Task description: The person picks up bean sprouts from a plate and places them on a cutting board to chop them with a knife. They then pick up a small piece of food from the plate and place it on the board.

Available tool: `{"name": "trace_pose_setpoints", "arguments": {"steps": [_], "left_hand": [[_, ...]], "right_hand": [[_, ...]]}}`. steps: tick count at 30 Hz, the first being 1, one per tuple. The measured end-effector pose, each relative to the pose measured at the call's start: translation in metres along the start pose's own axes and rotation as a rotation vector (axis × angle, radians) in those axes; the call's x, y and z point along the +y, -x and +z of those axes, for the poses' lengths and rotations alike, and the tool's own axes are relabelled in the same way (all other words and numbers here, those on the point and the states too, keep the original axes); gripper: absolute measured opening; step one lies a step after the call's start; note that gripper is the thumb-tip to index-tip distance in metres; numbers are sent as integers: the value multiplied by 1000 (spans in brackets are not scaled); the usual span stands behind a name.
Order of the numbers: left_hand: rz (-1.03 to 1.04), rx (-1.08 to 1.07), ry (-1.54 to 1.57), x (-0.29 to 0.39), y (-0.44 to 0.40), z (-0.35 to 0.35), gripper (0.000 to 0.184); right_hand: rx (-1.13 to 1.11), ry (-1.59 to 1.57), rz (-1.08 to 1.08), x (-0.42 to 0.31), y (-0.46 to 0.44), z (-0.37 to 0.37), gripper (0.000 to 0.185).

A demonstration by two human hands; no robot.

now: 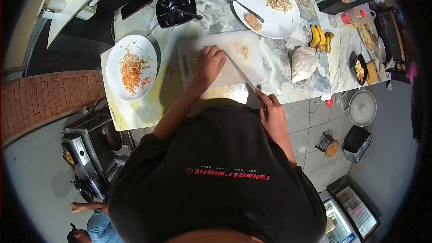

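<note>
Mid-frame, my right hand (pixel 272 111) grips a knife (pixel 238 70); my curled left hand (pixel 210 65), contents hidden, likely steadies the board (pixel 231 41).

strong fisheye curve, black corners, brightly lit marble counter (pixel 216 18), soft shadows, glare beside cutting board (pixel 252 67)

Bananas (pixel 321 37), a white bag (pixel 304 64) and a bottle (pixel 351 17)
The bag lies just beside the bananas; a stool (pixel 331 148) stands on the floor tiles (pixel 298 121); a person (pixel 102 226) in blue is at lower left.
</note>
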State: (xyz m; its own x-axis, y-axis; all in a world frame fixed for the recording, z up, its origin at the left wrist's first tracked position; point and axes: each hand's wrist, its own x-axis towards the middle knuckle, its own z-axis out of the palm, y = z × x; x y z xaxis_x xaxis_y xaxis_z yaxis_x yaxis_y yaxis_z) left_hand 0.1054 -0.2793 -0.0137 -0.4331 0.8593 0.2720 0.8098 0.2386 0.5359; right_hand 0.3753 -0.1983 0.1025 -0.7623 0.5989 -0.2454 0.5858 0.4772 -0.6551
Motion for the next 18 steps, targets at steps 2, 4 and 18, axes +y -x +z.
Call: {"name": "trace_pose_setpoints", "arguments": {"steps": [2, 4, 18], "left_hand": [[11, 7, -1, -3, 0, 4, 9], [24, 18, -3, -6, 0, 7, 8], [32, 17, 17, -5, 1, -3, 10]], "right_hand": [[1, -6, -7, 0, 0, -1, 60], [2, -12, -15, 0, 0, 0, 60], [54, 65, 29, 2, 3, 3, 65]]}}
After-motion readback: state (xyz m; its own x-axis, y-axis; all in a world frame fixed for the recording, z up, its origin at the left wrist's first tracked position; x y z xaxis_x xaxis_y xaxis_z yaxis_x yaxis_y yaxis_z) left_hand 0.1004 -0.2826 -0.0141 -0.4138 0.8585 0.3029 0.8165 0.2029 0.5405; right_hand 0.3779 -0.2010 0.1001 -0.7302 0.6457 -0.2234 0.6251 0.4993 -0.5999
